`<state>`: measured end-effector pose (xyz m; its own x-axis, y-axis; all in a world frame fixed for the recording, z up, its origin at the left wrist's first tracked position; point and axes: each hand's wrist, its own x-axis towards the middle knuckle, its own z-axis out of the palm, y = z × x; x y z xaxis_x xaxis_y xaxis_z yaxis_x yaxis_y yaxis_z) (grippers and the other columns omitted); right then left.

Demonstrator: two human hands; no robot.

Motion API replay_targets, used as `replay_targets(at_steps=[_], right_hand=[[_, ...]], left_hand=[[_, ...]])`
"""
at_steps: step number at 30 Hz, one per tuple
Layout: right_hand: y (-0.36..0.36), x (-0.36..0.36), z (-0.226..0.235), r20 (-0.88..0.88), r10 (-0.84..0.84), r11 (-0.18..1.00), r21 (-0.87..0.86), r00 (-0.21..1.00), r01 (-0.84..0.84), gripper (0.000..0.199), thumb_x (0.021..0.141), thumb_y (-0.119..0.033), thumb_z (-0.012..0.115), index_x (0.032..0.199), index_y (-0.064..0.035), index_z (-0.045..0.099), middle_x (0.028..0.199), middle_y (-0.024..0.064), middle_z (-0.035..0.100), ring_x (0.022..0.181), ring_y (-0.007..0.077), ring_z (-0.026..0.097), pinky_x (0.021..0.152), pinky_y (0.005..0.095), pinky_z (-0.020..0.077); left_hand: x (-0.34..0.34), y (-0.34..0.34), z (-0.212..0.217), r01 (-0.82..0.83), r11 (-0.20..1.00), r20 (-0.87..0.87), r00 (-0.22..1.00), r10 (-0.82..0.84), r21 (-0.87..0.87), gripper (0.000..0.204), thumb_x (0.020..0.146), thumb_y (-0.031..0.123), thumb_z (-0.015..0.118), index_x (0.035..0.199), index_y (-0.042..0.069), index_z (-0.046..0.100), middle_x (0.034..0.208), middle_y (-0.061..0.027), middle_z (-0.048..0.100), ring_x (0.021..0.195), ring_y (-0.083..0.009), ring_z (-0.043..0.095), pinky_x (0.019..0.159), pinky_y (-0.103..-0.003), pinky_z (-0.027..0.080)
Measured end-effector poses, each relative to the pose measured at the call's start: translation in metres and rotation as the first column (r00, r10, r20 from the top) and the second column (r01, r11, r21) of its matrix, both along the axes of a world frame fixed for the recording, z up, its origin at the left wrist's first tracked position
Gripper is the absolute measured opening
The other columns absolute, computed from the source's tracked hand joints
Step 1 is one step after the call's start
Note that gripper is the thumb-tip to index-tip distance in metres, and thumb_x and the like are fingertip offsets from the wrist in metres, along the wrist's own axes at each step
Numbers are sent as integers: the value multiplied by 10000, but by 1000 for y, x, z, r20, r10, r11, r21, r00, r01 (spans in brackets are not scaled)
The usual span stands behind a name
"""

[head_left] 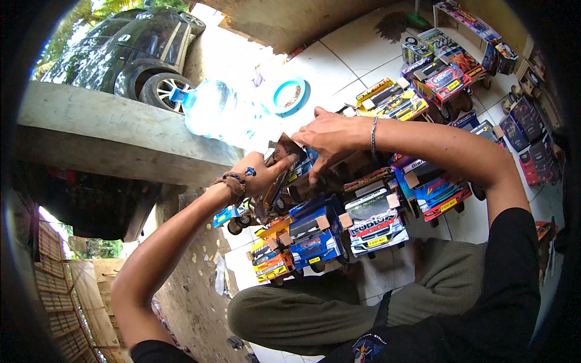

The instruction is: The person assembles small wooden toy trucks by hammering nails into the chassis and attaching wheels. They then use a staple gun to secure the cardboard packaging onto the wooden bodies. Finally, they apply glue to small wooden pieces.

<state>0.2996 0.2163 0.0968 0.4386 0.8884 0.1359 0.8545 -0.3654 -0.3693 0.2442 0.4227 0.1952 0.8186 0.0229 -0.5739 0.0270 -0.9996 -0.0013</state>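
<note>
"What's everything standing on?"
"A floor (339, 54) of white tiles."
"And what's directly on it?"
"Colourful toy trucks (376, 225), close together, plus a big clear water bottle (219, 112) near a blue bowl (289, 95)."

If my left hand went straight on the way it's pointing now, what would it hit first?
Your left hand would likely meet the partly hidden toy truck between both hands first, perhaps at once, then the right hand; depth is unclear.
</note>
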Motion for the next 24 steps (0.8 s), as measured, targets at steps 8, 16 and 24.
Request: replay_targets(at_steps=[8,16,24], right_hand=[[2,0,-2,14,2,1000,-22,1000,-1,974,666,-787,779,1160,36,610,1086,210,728,1093,381,681,991,595,399],[1,-4,6,21,-3,997,-74,1000,5,1025,679,-825,739,1235,15,550,1099,205,716,1077,387,681,969,587,401],[6,0,11,-3,7,985,-170,1000,-7,1223,643,-880,718,1419,31,463,1218,215,662,1141,350,657,1043,556,364]], left_hand=[[-11,3,-14,-76,992,73,994,84,-104,812,926,703,599,838,-96,712,644,-181,671,608,-257,688,550,-414,522],[-5,3,-3,-24,999,16,1000,24,-49,898,854,804,605,840,-85,729,692,-154,685,662,-232,681,569,-415,518],[-12,55,51,25,995,-1,1000,-25,99,950,770,898,597,777,-40,749,692,-132,686,652,-226,671,577,-391,500]])
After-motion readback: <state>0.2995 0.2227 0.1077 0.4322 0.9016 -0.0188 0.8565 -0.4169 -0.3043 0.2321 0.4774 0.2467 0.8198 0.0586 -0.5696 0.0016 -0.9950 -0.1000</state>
